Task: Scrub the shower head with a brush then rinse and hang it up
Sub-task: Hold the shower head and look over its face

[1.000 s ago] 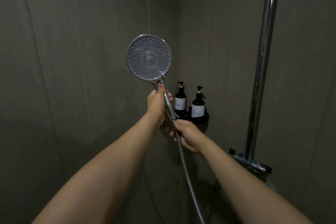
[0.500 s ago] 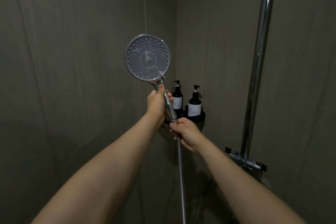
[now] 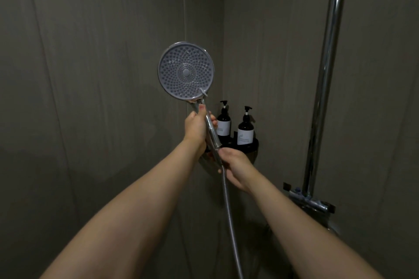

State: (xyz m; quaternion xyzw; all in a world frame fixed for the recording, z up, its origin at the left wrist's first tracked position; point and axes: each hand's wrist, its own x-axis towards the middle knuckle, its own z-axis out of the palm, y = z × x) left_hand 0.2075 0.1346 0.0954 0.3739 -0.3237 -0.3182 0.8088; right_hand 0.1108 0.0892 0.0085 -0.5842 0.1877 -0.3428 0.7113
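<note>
Chrome shower head [image 3: 186,71] gripped by left hand [image 3: 196,129], right hand [image 3: 233,165] | bottles [image 3: 245,129] behind | rail [image 3: 326,75] right

Shower head [image 3: 186,71]: round face looks like matt grey rubber or plastic, studded with small nubs; thin shiny metal rim. Handle [image 3: 212,132]: polished chrome, glossy, smooth. Hose [image 3: 228,208]: ribbed metal, dull sheen. Riser pipe [image 3: 324,79]: smooth chrome, bright streak reflections. Mixer bar [image 3: 309,199]: chrome, less bright. Two pump bottles [image 3: 245,130]: dark, glossy, with white matt paper-like labels and black pumps. Corner shelf [image 3: 249,146]: black, matt. Walls [image 3: 90,75]: grey-brown panels, matt, faint vertical grain.
</note>
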